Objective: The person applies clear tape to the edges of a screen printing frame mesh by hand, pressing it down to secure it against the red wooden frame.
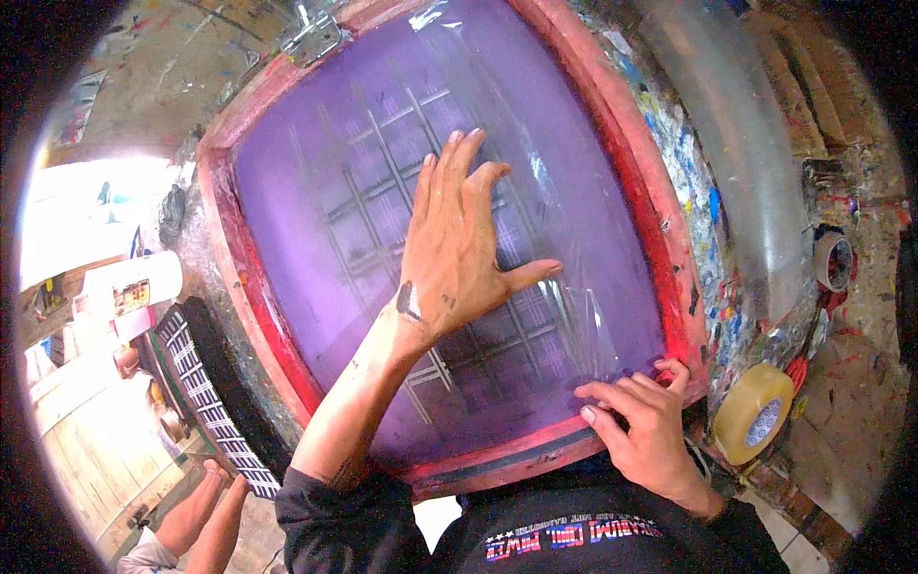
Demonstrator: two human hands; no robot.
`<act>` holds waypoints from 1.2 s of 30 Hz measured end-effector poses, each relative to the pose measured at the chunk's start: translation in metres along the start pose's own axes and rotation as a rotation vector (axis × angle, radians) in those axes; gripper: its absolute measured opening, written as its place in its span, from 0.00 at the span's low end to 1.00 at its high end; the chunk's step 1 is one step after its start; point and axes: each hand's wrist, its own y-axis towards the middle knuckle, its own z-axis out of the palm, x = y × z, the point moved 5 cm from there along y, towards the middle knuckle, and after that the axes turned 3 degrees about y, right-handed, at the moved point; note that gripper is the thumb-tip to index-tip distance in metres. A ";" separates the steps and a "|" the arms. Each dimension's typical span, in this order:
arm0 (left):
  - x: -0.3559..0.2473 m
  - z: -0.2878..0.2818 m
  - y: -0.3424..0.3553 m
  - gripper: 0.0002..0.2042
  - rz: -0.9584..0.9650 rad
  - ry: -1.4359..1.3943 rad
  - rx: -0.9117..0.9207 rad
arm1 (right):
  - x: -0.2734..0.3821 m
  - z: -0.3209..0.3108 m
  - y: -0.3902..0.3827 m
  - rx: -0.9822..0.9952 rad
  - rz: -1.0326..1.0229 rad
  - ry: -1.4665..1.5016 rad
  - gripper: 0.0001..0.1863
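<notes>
A screen-printing frame (684,316) with red-stained wooden sides lies before me. Its purple mesh (306,277) carries a plaid line pattern. Glossy clear tape or film (583,287) runs wrinkled along the right part of the mesh. Over the middle of the pattern is my left hand (454,234), palm down, fingers and thumb spread, holding nothing visible. A dark smear marks its wrist. My right hand (641,416) rests at the frame's near right corner, fingers bent but apart, thumb and forefinger at the mesh's edge by the film's lower end. Whether its fingertips touch the film is hard to see.
A roll of clear tape (755,416) stands right of the frame on a paint-spattered surface. A metal hinge clamp (314,38) grips the far side. At left lies a board with a printed plaid strip (215,411). Another person's bare limbs (196,512) show lower left.
</notes>
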 end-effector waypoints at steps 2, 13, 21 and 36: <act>0.000 0.000 0.000 0.48 0.002 -0.002 -0.006 | -0.001 -0.004 -0.003 -0.018 0.001 0.114 0.08; -0.001 0.000 -0.001 0.46 0.022 0.003 0.010 | -0.001 0.005 0.002 0.076 -0.014 -0.025 0.10; 0.005 -0.005 0.002 0.42 -0.004 -0.088 -0.018 | -0.003 0.008 0.003 0.106 0.009 -0.099 0.10; 0.013 -0.001 0.003 0.36 -0.090 -0.103 -0.102 | -0.006 -0.006 -0.005 0.025 0.039 0.266 0.11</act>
